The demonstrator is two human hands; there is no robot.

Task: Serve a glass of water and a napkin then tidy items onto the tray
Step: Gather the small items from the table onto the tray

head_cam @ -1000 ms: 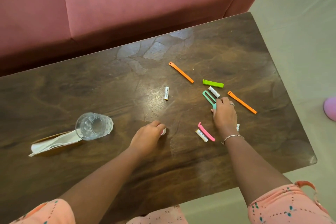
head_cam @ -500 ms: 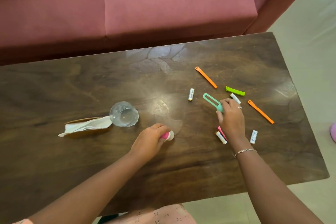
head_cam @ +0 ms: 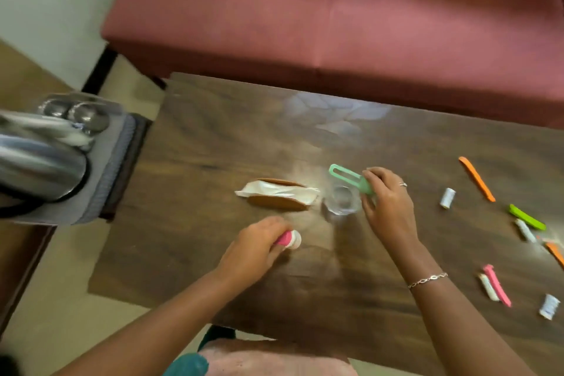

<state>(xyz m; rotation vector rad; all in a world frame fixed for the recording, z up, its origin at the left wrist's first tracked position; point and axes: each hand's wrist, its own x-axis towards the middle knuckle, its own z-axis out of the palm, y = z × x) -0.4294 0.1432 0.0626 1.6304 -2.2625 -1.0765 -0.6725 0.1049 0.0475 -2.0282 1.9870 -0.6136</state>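
Right hand [head_cam: 387, 204] grips the green clip [head_cam: 351, 178]; left hand [head_cam: 256, 250] closes on the pink tube [head_cam: 288, 239]. Carry both clear of the glass [head_cam: 341, 201] to the tray [head_cam: 103, 162].

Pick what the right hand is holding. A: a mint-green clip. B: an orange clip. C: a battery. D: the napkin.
A: the right hand is closed on one end of the mint-green clip, whose looped end sticks out over the glass; the orange clip lies untouched on the table.
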